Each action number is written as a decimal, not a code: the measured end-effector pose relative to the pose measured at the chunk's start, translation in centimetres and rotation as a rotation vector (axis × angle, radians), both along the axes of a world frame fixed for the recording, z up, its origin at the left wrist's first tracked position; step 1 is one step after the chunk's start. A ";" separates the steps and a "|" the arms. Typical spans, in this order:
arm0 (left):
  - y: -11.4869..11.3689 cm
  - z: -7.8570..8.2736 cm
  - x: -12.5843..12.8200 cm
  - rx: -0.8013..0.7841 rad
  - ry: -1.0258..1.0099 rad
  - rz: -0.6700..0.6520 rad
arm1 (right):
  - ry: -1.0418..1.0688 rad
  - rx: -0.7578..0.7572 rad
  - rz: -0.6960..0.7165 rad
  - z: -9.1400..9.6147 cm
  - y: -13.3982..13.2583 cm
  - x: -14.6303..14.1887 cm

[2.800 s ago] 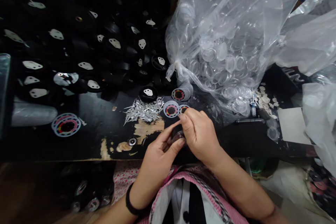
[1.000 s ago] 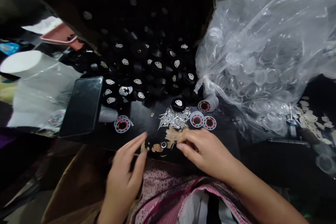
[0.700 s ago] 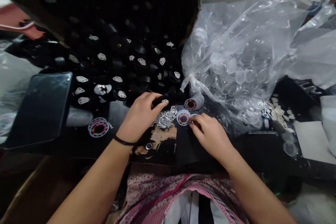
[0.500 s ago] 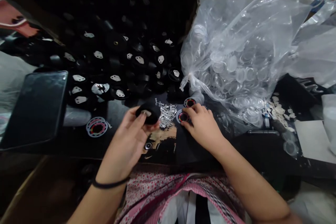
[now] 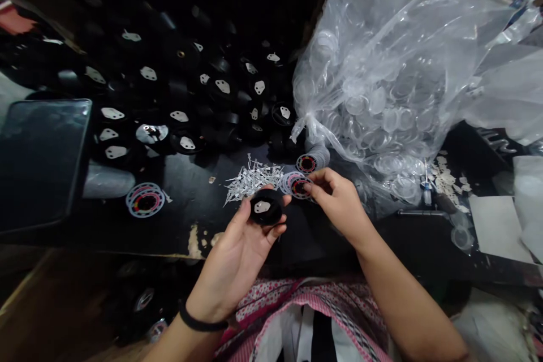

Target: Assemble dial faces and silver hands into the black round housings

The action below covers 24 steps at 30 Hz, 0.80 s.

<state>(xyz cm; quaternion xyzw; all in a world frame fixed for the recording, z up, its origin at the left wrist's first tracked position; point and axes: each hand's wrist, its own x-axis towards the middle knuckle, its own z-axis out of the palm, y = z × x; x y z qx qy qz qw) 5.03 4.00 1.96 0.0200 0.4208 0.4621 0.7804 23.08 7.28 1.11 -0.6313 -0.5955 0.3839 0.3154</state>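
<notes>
My left hand (image 5: 244, 249) is wrapped around a black round gauge housing (image 5: 266, 207), whose open face turns up and shows a pale plate with small holes inside. Thumb and fingers of my right hand (image 5: 339, 201) pinch the edge of a printed dial disc (image 5: 301, 187), grey-rimmed with a red and black middle. That disc overlaps other dial discs fanned out to its left. Just beyond stands a stack of dial discs (image 5: 307, 163). A heap of small white pointers (image 5: 252, 178) lies behind the housing, on the black table (image 5: 178, 203).
Many black housings (image 5: 223, 87) fill the back left. A tied clear bag (image 5: 382, 68) of transparent round covers sits at the back right. On the left are a dark tray (image 5: 38, 164), a clear cup (image 5: 108, 181) and loose dials (image 5: 145, 200). A screwdriver (image 5: 426, 192) lies at right.
My left hand has moved right with the housing, which now faces up more openly. My right hand has shifted slightly right, its fingers on a dial disc. The view has shifted a little.
</notes>
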 end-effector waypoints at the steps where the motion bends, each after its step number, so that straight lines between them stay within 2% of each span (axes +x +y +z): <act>1: 0.1 0.0 0.3 0.003 -0.014 0.007 | 0.068 -0.015 -0.003 0.3 -0.2 0.2; 6: 0.0 -0.2 1.6 0.038 0.043 0.060 | 0.126 0.037 -0.070 2.0 -1.3 0.2; 11: -1.1 -0.7 2.5 0.168 0.157 -0.017 | 0.104 0.060 -0.009 2.9 -2.2 -1.2; 15: -1.6 -1.4 2.6 0.234 0.287 -0.085 | 0.158 -0.090 -0.033 2.6 -2.2 -1.3; 19: -1.7 -1.9 2.3 0.281 0.302 -0.124 | 0.265 -0.220 -0.018 2.7 -2.0 -0.8; 24: -1.7 -2.0 1.9 0.328 0.337 -0.215 | 0.154 -0.197 0.033 3.0 -2.0 -0.1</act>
